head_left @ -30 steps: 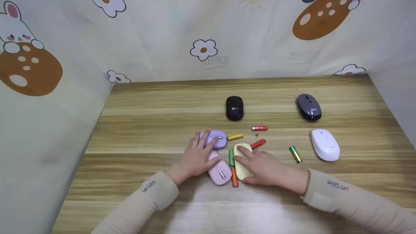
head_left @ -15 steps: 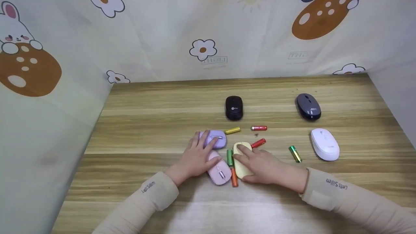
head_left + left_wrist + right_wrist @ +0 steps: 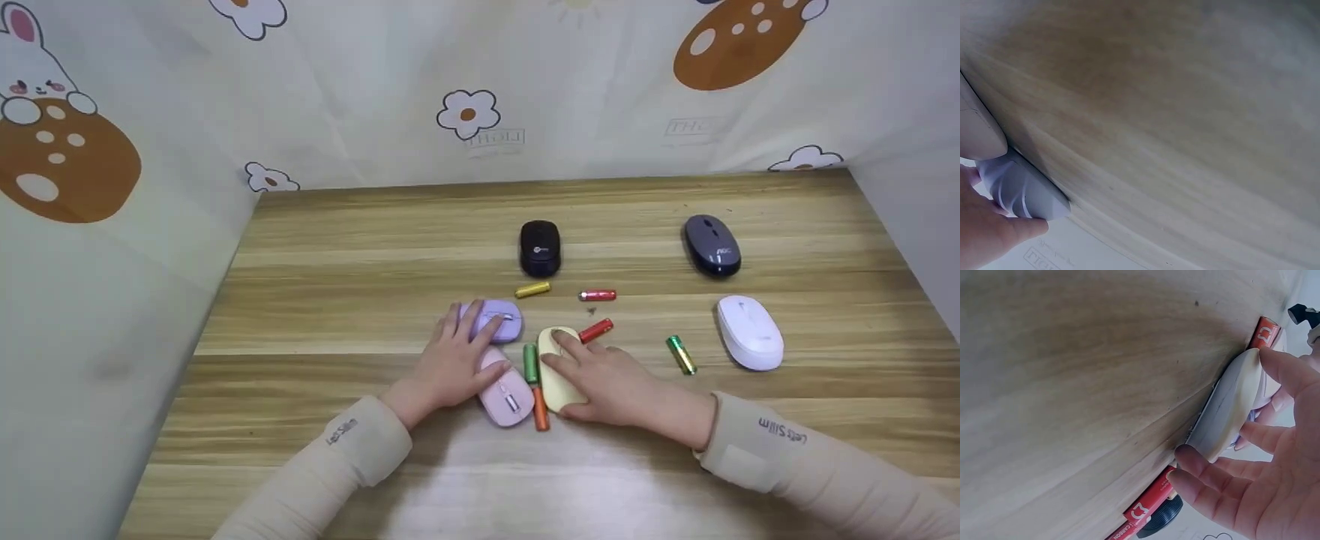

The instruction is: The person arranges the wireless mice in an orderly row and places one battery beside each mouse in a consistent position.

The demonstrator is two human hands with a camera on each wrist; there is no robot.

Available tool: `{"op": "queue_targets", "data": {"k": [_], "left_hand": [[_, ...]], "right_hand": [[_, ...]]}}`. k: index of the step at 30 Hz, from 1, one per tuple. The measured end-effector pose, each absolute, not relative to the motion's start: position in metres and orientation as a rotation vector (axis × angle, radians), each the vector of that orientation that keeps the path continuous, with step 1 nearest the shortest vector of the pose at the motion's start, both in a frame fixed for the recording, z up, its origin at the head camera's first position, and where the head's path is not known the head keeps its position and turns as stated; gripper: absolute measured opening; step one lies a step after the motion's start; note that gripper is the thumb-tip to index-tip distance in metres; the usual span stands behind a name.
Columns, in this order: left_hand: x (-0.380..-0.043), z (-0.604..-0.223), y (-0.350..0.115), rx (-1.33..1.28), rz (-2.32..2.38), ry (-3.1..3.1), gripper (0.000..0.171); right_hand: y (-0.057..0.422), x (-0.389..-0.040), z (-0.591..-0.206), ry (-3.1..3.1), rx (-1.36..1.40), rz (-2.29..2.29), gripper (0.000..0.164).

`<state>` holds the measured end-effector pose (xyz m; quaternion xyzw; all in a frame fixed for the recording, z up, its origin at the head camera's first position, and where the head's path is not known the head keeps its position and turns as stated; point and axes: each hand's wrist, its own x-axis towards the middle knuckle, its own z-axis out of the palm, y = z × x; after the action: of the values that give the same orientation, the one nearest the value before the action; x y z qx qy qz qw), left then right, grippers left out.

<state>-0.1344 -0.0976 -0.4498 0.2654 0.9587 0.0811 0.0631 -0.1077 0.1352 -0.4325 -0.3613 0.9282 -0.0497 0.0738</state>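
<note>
My left hand [image 3: 454,364] rests with spread, mostly straight fingers on a purple computer mouse [image 3: 512,328], its thumb on a pink computer mouse [image 3: 510,401]. These two mice touch. My right hand [image 3: 611,382] holds a pale yellow computer mouse [image 3: 559,386], thumb at its near end and fingertips on its far part. In the right wrist view, the yellow mouse [image 3: 1235,402] sits between thumb and fingers. A green battery [image 3: 531,364] and an orange battery [image 3: 541,410] lie end to end between the pink and yellow mice. Touching the yellow mouse's far right side is a red battery [image 3: 596,331].
Farther back lie a yellow battery [image 3: 533,289], another red battery [image 3: 598,295] and a black mouse [image 3: 540,248]. To the right are a dark grey mouse [image 3: 712,246], a white mouse [image 3: 751,334] and a green-gold battery [image 3: 681,355]. A printed curtain borders the wooden table [image 3: 337,262].
The yellow battery has rolled away from beside the purple mouse, back and slightly left, to just below the black mouse. Both hands stay nearly still on the mice.
</note>
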Motion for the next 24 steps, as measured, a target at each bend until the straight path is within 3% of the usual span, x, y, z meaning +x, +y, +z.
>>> {"op": "queue_targets", "data": {"k": [24], "left_hand": [[-0.134, -0.451, -0.097, 0.777, 0.227, 2.882, 0.068]], "right_hand": [[0.134, -0.120, -0.436, 2.762, -1.049, -0.194, 0.071]]}}
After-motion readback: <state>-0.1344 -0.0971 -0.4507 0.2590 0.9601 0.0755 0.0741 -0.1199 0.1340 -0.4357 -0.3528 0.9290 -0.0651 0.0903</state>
